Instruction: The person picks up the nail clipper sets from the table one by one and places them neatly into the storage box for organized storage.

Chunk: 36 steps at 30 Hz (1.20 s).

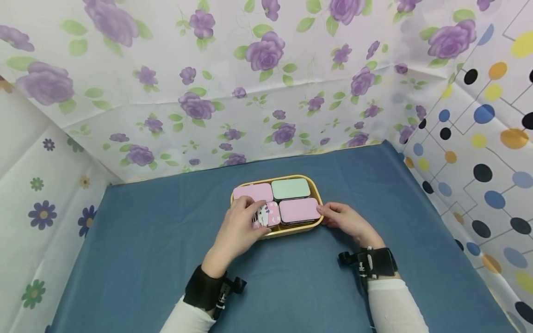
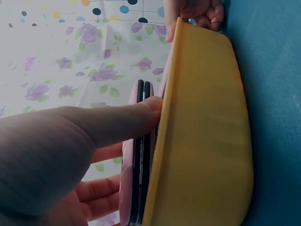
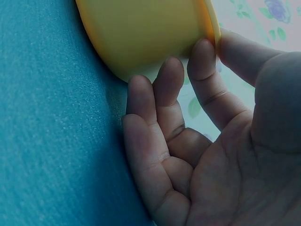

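Note:
A yellow oval tub [image 1: 295, 229] holds several small flat cases with rounded corners. Two are plain: a green case [image 1: 290, 188] at the back right and a pink case [image 1: 300, 209] at the front right. Another pink case [image 1: 254, 191] lies at the back left. At the front left, my left hand [image 1: 235, 229] pinches a pink patterned case [image 1: 272, 213] between thumb and fingers. That case shows dark edges and stands partly above the rim in the left wrist view. My right hand [image 1: 347, 222] pinches the tub's right end, its thumb over the rim in the right wrist view.
A blue cloth [image 1: 166, 259] covers the table under the tub. Behind stands a sheet with purple flowers [image 1: 266, 51], with a dotted sheet [image 1: 483, 171] on the right and a flowered one [image 1: 41, 217] on the left. Both wrists wear black camera straps [image 1: 381, 262].

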Available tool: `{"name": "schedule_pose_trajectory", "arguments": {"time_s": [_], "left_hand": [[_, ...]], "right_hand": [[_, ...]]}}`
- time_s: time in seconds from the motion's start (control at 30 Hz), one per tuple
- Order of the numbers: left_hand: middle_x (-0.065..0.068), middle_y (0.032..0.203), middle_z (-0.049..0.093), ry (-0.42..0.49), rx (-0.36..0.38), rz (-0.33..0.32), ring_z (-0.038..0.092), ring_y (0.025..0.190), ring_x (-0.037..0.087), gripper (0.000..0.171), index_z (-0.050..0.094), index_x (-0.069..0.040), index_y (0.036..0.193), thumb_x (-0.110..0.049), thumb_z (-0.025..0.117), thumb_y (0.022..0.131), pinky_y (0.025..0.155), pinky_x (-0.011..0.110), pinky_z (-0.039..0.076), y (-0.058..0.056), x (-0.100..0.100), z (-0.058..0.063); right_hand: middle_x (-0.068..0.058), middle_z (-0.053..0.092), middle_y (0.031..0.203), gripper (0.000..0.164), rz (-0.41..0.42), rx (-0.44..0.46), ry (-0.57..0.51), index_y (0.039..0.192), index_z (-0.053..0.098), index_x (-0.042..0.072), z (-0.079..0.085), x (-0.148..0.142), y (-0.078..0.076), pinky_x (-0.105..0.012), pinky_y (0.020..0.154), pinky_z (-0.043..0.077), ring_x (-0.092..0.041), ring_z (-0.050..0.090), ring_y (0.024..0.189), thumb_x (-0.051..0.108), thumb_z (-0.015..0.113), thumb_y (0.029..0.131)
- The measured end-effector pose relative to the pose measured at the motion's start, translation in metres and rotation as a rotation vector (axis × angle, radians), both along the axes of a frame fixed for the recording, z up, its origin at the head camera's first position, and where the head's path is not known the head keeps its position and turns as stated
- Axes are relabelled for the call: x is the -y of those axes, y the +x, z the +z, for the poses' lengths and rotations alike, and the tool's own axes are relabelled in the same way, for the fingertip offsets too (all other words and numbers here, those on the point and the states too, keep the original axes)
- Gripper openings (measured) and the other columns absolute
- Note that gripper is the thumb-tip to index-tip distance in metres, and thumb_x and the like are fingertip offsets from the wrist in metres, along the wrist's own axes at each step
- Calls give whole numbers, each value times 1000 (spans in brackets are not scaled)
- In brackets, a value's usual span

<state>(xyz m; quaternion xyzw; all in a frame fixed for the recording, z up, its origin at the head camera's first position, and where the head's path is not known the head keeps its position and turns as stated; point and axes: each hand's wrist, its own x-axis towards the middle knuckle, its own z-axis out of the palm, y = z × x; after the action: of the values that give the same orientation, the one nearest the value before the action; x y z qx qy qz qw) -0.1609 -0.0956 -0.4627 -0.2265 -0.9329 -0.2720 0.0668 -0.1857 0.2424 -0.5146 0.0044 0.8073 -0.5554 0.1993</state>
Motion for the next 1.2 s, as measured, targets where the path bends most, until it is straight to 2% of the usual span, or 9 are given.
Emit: {"name": "schedule_pose_trajectory", "arguments": {"time_s": [0.27,0.57,0.83,1.2], "left_hand": [[12,121,58,-83,-50,4,49,114,31,65,71,-9,140,-26,96,83,90,53,44,1,-2,-3],[10,119,58,-112,-135,-25,53,105,30,62,73,-6,135,-27,96,83,82,49,45,2,0,-7],[10,124,60,-116,-161,-27,50,117,33,59,74,-9,136,-36,89,86,95,60,44,2,5,-13],[10,131,60,-27,-184,-72,49,125,35,60,72,-10,141,-34,88,88,98,60,42,-1,12,-29]], "right_hand": [[-10,67,107,44,-6,9,-2,103,68,9,2,0,0,-37,92,54,-26,65,103,52,64,107],[-10,67,106,43,3,0,2,104,68,9,1,1,0,-37,93,53,-26,65,103,52,63,107],[-9,67,106,43,12,-11,-8,104,68,9,-2,2,-2,-36,93,53,-26,64,103,51,63,107],[-10,68,105,46,-2,-4,19,101,68,9,-5,0,-3,-35,91,53,-26,65,102,55,65,105]]}}
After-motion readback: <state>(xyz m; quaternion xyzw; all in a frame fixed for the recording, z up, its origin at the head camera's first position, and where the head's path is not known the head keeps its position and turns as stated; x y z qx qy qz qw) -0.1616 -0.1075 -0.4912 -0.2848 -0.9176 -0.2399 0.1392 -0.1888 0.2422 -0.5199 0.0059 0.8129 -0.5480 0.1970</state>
